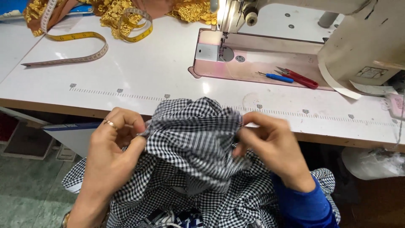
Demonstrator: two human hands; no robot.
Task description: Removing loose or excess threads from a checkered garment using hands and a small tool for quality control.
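- Checked fabric (198, 139), black and white, bunches between our two hands at the near edge of the white tabletop (147, 71); its top fold just overlaps that edge, and the rest hangs down over our lap.
- Our left hand (112, 152) is closed on the left side of the bunch, thumb and fingers pinching a fold; a ring (110, 123) sits on one finger.
- Our right hand (272, 145), in a blue sleeve (303, 202), pinches the right side of the same bunch with fingertips closed on the cloth.
- Toward the far right of the tabletop stands a sewing machine (350, 29) on its pink bed (261, 59).
- On that bed, near its front edge, lie red-handled thread snips (299, 78) and, just beside them, a blue-handled tool (276, 77).
- At the far left corner a yellow measuring tape (84, 42) curls across the surface, one loop resting against golden embroidered fabric (114, 12) at the far edge.
- A printed ruler strip (126, 93) runs along the tabletop near the front edge.
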